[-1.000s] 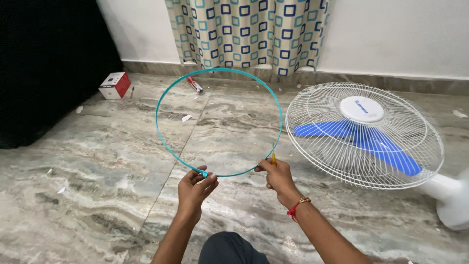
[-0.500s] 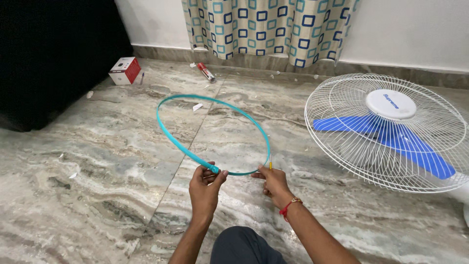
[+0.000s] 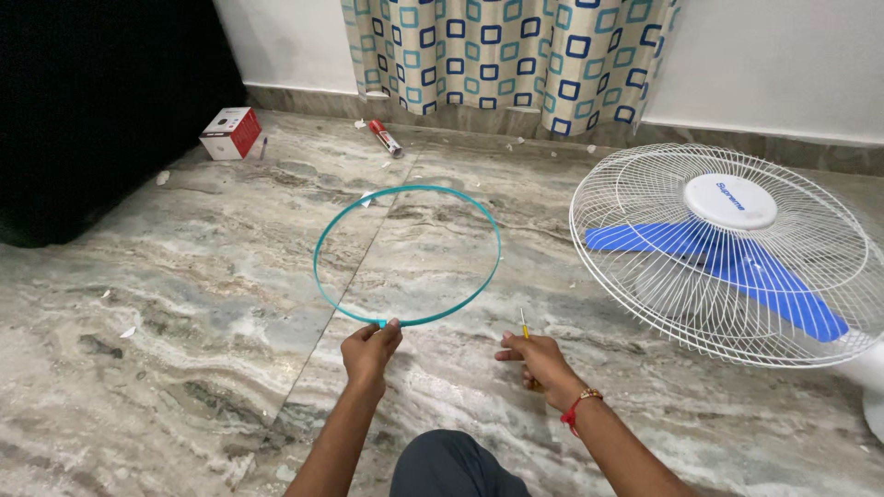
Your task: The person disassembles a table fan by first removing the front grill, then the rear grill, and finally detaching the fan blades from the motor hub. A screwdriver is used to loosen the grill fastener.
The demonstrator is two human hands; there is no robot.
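Nearest the camera a dark-clothed knee sits at the bottom edge, and both forearms reach out from it over the marble floor. The left hand is closed in a pinch on the near edge of the teal plastic ring, at a small joint or clip there, and holds the hoop low over the floor, tilted away from the person, with the far edge near a scrap of paper. The right hand is off the ring, curled shut around a thin yellow-handled screwdriver whose tip sticks up above the fingers; a red thread bracelet circles that wrist. To handle the ring well from here, it seems wise to keep the pinch right at the joint, since a thin hoop held at one point will sag and twist, and to keep the screwdriver tip pointed away from the other hand. To the right, a white pedestal fan lies on its back, its wire guard facing up over blue blades with a white centre cap, well apart from the ring. Farther off, a small red and white box lies near a black piece of furniture at the left, a red and white tube lies by the skirting, and a curtain patterned with blue squares hangs against the white wall.
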